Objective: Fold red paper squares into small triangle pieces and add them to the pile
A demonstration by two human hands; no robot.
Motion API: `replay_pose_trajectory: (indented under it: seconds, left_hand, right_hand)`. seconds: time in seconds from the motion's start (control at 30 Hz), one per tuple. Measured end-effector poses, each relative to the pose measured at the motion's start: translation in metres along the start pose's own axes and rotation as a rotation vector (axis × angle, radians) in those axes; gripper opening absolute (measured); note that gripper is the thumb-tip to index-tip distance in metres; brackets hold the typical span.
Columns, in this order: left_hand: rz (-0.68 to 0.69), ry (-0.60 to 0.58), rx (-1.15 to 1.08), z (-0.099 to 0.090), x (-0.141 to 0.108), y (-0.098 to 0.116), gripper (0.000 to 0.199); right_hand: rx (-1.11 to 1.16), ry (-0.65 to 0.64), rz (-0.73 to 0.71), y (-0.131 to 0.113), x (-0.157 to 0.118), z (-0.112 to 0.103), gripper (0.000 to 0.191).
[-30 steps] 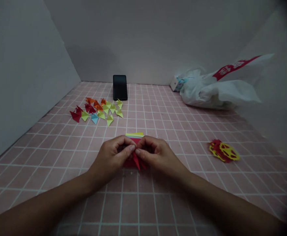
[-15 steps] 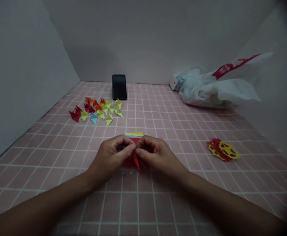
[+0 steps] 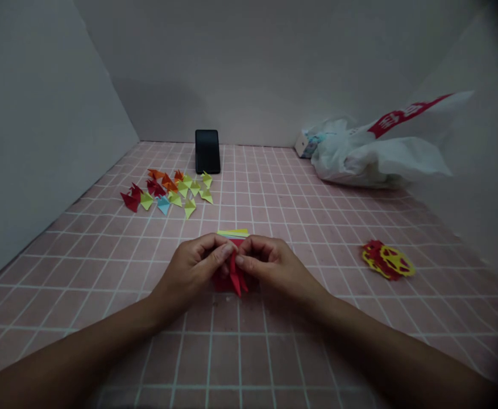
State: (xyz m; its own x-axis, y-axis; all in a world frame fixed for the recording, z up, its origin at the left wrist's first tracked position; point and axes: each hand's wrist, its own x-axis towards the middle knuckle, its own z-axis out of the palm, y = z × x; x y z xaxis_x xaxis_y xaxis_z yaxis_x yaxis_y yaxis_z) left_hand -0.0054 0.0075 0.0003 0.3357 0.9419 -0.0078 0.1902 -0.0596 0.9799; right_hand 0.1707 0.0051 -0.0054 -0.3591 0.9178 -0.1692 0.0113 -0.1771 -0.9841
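A small folded piece of red origami paper (image 3: 236,279) is pinched between both hands, its narrow points hanging down toward me. My left hand (image 3: 200,261) grips it at the upper left with thumb and fingertips. From the other side, my right hand (image 3: 268,258) holds it between thumb and curled fingers. Below and behind the hands lies a stack of coloured paper sheets (image 3: 233,233), with yellow, pale and blue edges showing at its far end and red on top. The fingers cover much of the fold.
Several small folded paper birds (image 3: 167,190) in red, orange, yellow and blue stand at the back left. Behind them a black phone (image 3: 207,151) leans upright. Red and yellow cut-out discs (image 3: 387,261) lie to the right; a white plastic bag (image 3: 360,159) and a small box (image 3: 304,144) sit back right.
My left thumb has shifted slightly up and left. The red paper's hanging points have turned and spread, so two tips now show between the hands.
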Motion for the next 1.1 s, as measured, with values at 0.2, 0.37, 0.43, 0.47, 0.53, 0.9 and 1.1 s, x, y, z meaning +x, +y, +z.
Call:
replay_pose_trajectory:
  seconds: [0.2, 0.37, 0.43, 0.47, 0.53, 0.9, 1.1]
  left_hand:
    - [-0.126, -0.013, -0.198, 0.0014, -0.0005, -0.0032, 0.019]
    - [-0.179, -0.02, -0.257, 0.0022, 0.001, -0.0049, 0.021]
    - [-0.192, -0.024, -0.278, 0.0021, 0.0017, -0.0052, 0.022]
    - [-0.203, -0.027, -0.289, 0.002, 0.0019, -0.0053, 0.022]
    - [-0.22, -0.034, -0.308, 0.0018, 0.0021, -0.0053, 0.023]
    - [-0.221, -0.025, -0.264, 0.0011, 0.0024, -0.0027, 0.019]
    - [-0.202, -0.029, -0.239, 0.0, 0.0028, -0.0032, 0.018]
  right_hand:
    - [0.026, 0.018, -0.01, -0.0015, 0.0004, -0.0003, 0.018]
    - [0.016, 0.022, -0.022, 0.0003, 0.0001, -0.0004, 0.019]
    - [0.008, 0.026, -0.03, 0.0006, 0.0001, -0.0005, 0.019]
    - [0.008, 0.026, -0.032, 0.0007, 0.0002, -0.0005, 0.019]
    - [0.01, 0.021, -0.037, 0.0011, 0.0004, -0.0009, 0.018]
    - [-0.006, 0.006, -0.054, 0.0031, -0.0011, -0.0009, 0.019]
    - [-0.035, 0.0, -0.076, 0.0039, -0.001, -0.0015, 0.02]
